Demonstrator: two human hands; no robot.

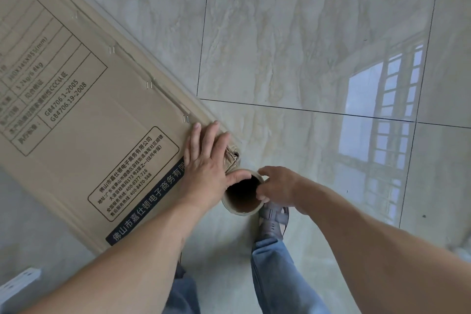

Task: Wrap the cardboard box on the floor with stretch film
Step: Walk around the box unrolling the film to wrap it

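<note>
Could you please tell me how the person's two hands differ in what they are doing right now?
The left hand lies flat with straight fingers on the cardboard box; the right hand curls its fingers over the rim of the film roll. Both meet at the box's corner.

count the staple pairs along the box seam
4 staple pairs on the cardboard box seam: upper, next, middle, lowest by the left hand. More may be hidden.

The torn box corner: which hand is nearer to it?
Left. The left hand lies flat on the box right beside the torn corner; the right hand grips the film roll below it.
</note>
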